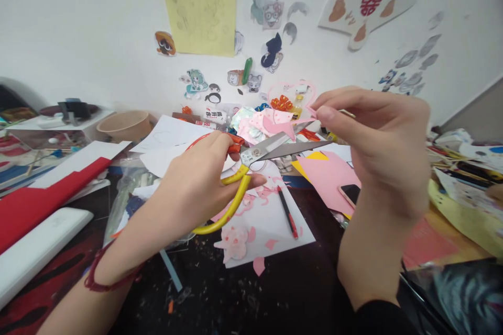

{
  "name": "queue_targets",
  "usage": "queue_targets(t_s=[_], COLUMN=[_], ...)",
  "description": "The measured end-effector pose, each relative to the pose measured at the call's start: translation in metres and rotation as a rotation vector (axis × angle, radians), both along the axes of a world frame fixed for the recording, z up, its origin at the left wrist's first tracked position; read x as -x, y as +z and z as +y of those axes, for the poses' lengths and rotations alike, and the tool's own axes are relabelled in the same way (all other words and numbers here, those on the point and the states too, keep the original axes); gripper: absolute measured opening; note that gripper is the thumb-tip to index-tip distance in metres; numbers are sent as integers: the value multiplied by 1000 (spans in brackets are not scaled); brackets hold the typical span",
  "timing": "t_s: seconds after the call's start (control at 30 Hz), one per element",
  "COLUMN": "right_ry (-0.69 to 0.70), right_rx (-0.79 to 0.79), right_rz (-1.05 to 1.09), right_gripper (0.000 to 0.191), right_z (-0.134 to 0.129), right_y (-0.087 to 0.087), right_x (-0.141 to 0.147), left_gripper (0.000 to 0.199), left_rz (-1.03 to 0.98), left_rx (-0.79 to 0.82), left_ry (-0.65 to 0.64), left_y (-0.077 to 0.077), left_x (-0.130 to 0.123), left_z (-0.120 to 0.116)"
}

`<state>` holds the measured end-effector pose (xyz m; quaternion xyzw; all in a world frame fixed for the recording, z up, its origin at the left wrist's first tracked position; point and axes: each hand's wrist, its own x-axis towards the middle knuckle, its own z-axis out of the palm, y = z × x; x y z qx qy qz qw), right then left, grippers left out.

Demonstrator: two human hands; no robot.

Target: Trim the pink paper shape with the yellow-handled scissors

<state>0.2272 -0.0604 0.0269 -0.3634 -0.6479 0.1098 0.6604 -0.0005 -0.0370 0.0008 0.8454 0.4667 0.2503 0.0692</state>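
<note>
My left hand (200,183) is wrapped round the handles of the scissors (255,153), one handle yellow and one orange-red. Their blades are parted and point right, the upper one close against a thin cut piece of pink paper (280,124). Pinched between the thumb and fingertips of my right hand (353,120) is the pink paper, just beyond the blade tips. Beneath the scissors, a white sheet (283,246) carries pink scraps, a pink cut-out figure (234,242) and a red and black pen (288,212).
Pink and yellow sheets (326,175) lie at the centre right with a phone (349,194) on them. To the left are a white box (47,246), red card (58,199) and a round bowl (124,125). Stickers and drawings cover the wall behind.
</note>
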Motion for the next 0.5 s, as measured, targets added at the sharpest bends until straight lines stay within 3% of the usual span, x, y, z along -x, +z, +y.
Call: queue_targets(t_s=[0.5], right_ry=[-29], right_rx=[-60], right_rz=[116], right_gripper=[12], right_z=[5], right_y=[1], right_x=[-1], left_gripper=[48], left_rz=[-51], left_rx=[59], left_ry=[39], left_y=[4], left_x=[1], left_z=[1])
